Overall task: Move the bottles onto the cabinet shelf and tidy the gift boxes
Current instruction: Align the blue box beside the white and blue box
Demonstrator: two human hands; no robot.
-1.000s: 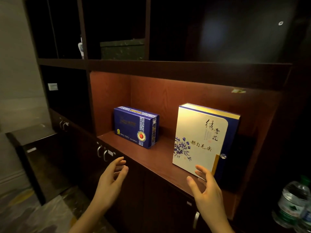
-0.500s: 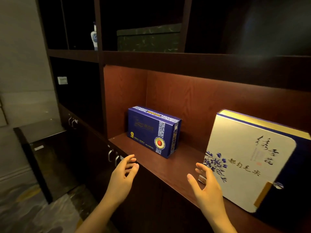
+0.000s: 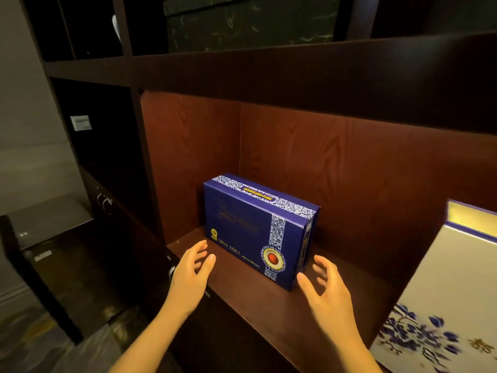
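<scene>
Blue gift box (image 3: 258,230) stands upright on the lit cabinet shelf (image 3: 269,313); left hand (image 3: 192,275) and right hand (image 3: 326,294) flank it, fingers spread, holding nothing, not quite touching.

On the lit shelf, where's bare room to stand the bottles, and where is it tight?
Bare wood lies on the lit shelf between the blue box and the white floral box, back to the rear wall. A narrower strip runs along the front edge. Tight: the blue box's left corner, and round it, where the open left hand and right hand hover.
</scene>
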